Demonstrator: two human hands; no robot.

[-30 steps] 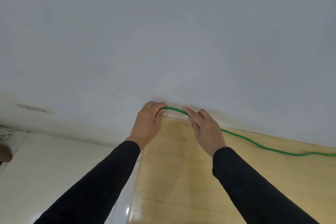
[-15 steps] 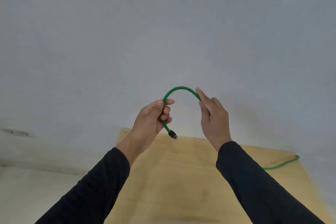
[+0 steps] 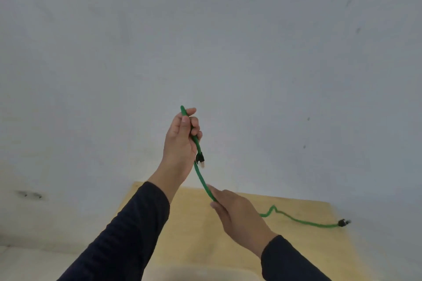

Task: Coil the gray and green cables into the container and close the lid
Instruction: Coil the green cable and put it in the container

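My left hand (image 3: 182, 141) is raised in front of the wall and grips the green cable (image 3: 202, 180) near one end, folded into a narrow loop over my fingers. That end's dark plug (image 3: 200, 159) hangs just below the hand. My right hand (image 3: 237, 214) is lower, over the table, and holds the same cable a short way down. Past my right hand the cable trails across the wooden table (image 3: 303, 248) to a second dark plug (image 3: 342, 222) near the right edge. No gray cable and no container are recognisable in this view.
A plain grey-white wall (image 3: 205, 41) fills most of the view behind the table. A pale floor or ledge (image 3: 34, 262) lies to the left of the table. A pale blurred rim (image 3: 201, 274) shows at the bottom edge.
My left hand rose with the cable's end and tightened the arch into a narrow loop. My right hand slid down along the cable toward the table. The far plug has come into view.
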